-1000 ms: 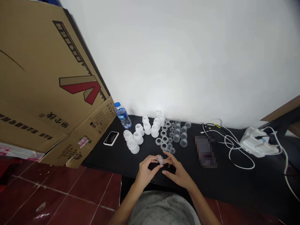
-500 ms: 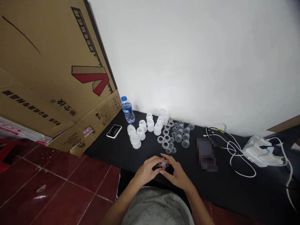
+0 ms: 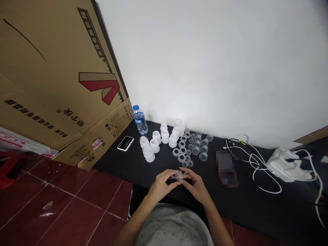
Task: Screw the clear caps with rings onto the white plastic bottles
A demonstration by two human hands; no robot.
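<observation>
My left hand [image 3: 160, 185] and my right hand [image 3: 196, 186] meet above the front edge of the black table [image 3: 143, 167]. Between their fingertips they pinch a small clear plastic piece [image 3: 178, 176]. Beyond the hands lie several clear rings and small clear cups [image 3: 191, 148]. To the left of those stand several white plastic bottle-shaped parts [image 3: 160, 140].
A water bottle with a blue cap [image 3: 139, 120] and a phone [image 3: 125, 143] sit at the table's left end. A large cardboard box [image 3: 53, 75] leans at the left. White cables [image 3: 252, 164] and a white device [image 3: 287, 165] lie at the right. Red tiled floor [image 3: 64, 205] is below.
Since the oldest frame the camera view has shifted. My hands have stayed together on the small clear piece, with the fingers turning it slightly.
</observation>
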